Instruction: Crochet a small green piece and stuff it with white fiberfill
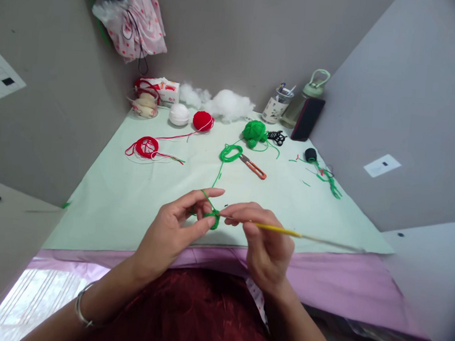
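Observation:
My left hand point(175, 224) pinches a small green crochet piece point(213, 219) between thumb and fingers, with green yarn looped over the raised index finger. My right hand point(261, 237) grips a yellow crochet hook point(286, 231), its tip at the green piece and its handle pointing right. The green strand runs from my fingers up the table to a loose coil of green yarn point(231, 152) and on to a green yarn ball point(255, 132).
On the pale green mat point(131, 183) lie a red yarn coil point(146, 146), a red ball point(202, 120), a white ball point(179, 114), orange-handled snips point(254, 167) and green scraps point(328, 180). Stuffing, a pen jar, a bottle and a phone stand at the back.

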Available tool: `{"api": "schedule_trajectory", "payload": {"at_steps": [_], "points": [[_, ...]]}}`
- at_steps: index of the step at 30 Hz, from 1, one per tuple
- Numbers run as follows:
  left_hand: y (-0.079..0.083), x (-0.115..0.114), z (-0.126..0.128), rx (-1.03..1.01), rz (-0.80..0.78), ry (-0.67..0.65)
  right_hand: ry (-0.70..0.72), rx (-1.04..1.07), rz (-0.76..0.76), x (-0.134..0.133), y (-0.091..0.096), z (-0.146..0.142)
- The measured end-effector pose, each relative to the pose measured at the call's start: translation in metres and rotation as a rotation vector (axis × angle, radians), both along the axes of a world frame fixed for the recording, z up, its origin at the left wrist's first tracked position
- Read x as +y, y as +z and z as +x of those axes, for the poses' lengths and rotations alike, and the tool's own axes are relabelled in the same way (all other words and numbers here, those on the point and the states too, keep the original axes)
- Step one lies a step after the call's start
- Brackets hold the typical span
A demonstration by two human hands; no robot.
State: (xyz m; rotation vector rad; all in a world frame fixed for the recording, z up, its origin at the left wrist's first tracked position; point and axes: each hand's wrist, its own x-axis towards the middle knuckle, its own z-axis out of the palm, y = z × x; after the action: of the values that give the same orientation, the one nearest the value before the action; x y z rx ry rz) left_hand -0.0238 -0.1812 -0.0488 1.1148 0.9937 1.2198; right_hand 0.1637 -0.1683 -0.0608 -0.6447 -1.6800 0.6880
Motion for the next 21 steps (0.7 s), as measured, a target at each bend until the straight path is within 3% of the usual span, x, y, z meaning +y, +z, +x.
{"api": "schedule_trajectory", "payload": {"at_steps": [5,8,11,16,18,21], "points": [[0.001,-0.002,0.008,-0.142,-0.062,0.086,-0.208,-0.380,0.431,-0.002,-0.005,-0.002],[0.000,-0.002,0.008,-0.371,-0.248,0.003,-0.300,-0.460,0.546,-0.003,-0.010,-0.004],[0.000,0.002,0.004,-0.488,-0.398,-0.090,-0.236,-0.237,0.376,-0.001,-0.010,-0.006],[0.001,0.003,0.002,-0.413,-0.269,-0.033,-0.026,0.271,-0.147,0.006,-0.005,-0.011],[0.000,0.001,0.005,-0.351,-0.210,-0.050,0.026,0.271,-0.184,0.008,-0.004,-0.013],[-0.004,-0.002,0.008,-0.268,-0.138,-0.045,-0.027,0.145,-0.100,0.006,-0.005,-0.016]]}}
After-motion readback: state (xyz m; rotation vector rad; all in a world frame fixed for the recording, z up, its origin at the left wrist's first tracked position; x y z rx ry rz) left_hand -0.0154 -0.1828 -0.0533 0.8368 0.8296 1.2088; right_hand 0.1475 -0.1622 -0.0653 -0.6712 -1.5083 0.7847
